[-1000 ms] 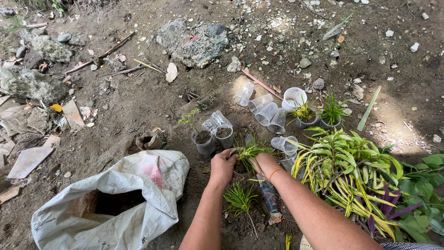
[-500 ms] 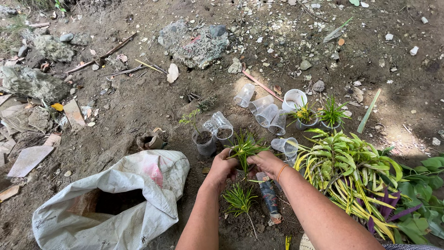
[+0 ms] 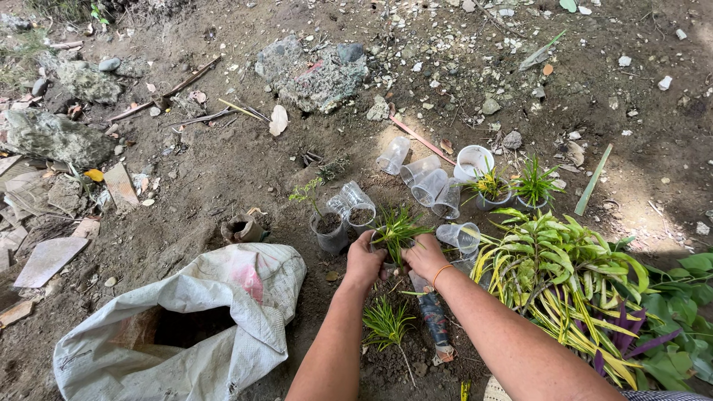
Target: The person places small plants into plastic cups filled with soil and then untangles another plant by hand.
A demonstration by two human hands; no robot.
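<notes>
Basically both hands, left hand (image 3: 365, 261) and right hand (image 3: 425, 256), are wrapped around a small green seedling (image 3: 396, 230) in its cup, on the dirt just right of the white sack (image 3: 186, 327). Soil-filled clear cups (image 3: 342, 215) sit just beyond; yellow-green cuttings (image 3: 564, 275) farther right.

Cup under hands (image 3: 394, 256) hidden, sack (image 3: 148, 371) (white) cut off
</notes>
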